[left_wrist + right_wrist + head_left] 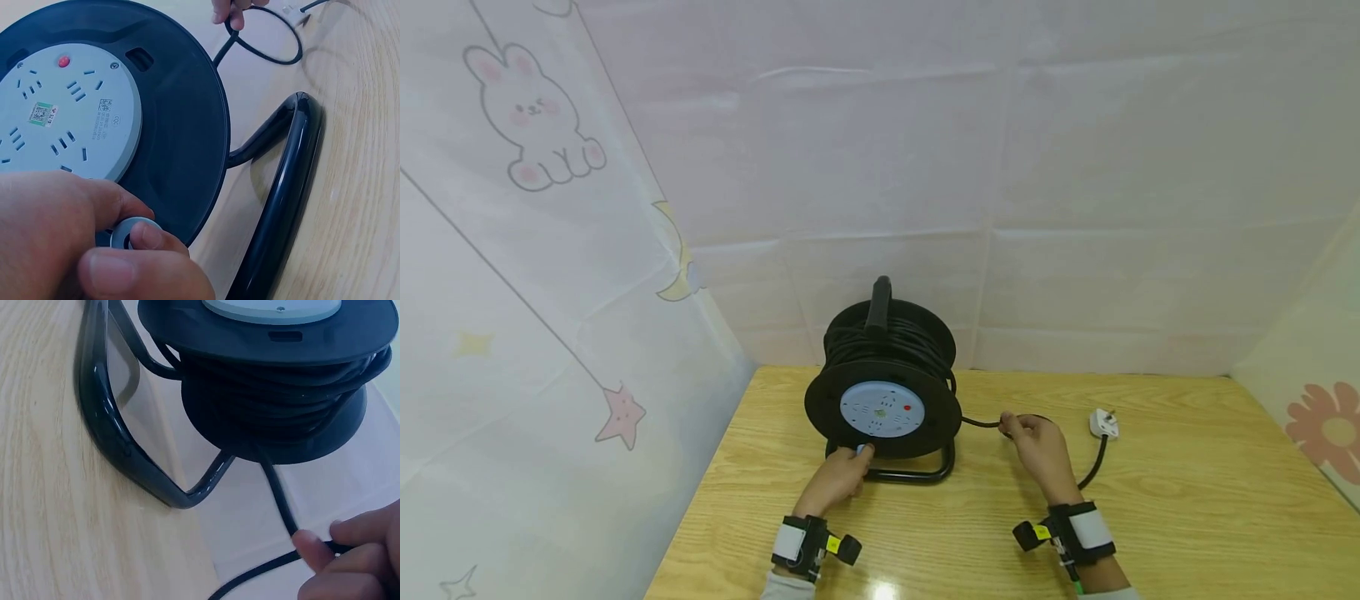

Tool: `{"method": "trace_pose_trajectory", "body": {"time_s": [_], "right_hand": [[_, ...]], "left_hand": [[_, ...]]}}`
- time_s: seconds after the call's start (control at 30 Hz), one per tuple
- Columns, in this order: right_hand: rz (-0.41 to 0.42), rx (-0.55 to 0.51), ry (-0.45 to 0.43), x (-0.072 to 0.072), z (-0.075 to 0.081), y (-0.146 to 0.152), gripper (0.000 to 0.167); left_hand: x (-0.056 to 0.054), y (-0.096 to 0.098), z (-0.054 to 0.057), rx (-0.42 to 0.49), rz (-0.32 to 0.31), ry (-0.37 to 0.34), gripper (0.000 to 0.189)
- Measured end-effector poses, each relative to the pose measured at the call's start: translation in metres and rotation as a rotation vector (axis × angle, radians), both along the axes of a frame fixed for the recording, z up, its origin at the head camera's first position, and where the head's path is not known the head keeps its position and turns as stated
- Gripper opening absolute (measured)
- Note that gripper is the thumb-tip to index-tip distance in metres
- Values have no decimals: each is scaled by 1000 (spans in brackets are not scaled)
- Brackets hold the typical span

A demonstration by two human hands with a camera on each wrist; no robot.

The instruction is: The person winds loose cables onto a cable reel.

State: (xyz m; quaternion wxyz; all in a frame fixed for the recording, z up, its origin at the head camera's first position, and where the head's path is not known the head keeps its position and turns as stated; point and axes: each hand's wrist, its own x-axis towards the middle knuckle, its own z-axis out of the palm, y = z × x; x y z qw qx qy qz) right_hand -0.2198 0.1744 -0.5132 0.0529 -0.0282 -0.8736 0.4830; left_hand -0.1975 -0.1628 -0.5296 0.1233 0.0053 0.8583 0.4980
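Observation:
A black cable reel (943, 421) stands on the wooden table, its pale blue socket panel (882, 408) facing me. Black cable is wound round its drum. At the lower front of the reel, my left hand (835, 481) pinches a small grey-blue winding knob (128, 230) between thumb and fingers, which partly hide it. To the right of the reel, my right hand (1041, 450) pinches the loose cable (279, 497) between thumb and fingertips. Beyond that hand the cable loops and runs on to a white plug (1103, 423) lying on the table.
The reel rests on a bent black tube stand (910, 477) with a black carrying handle (878, 307) on top. A pale sheet (880, 167) hangs behind the table (1187, 500), and a patterned one (550, 333) hangs at the left.

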Motion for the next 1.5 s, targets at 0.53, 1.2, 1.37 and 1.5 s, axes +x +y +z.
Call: {"method": "trace_pose_trajectory", "body": {"time_s": [0.53, 1.2, 1.37, 1.5], "right_hand": [[27, -218, 57, -6, -7, 7, 52], [41, -249, 72, -8, -7, 10, 46], [72, -206, 12, -6, -4, 10, 47], [79, -140, -25, -3, -4, 11, 49]], "left_hand": [[-1, -5, 2, 26, 7, 3, 50], [-2, -16, 7, 47, 39, -14, 49], [-1, -16, 8, 43, 48, -14, 49], [0, -16, 10, 33, 55, -15, 49]]}}
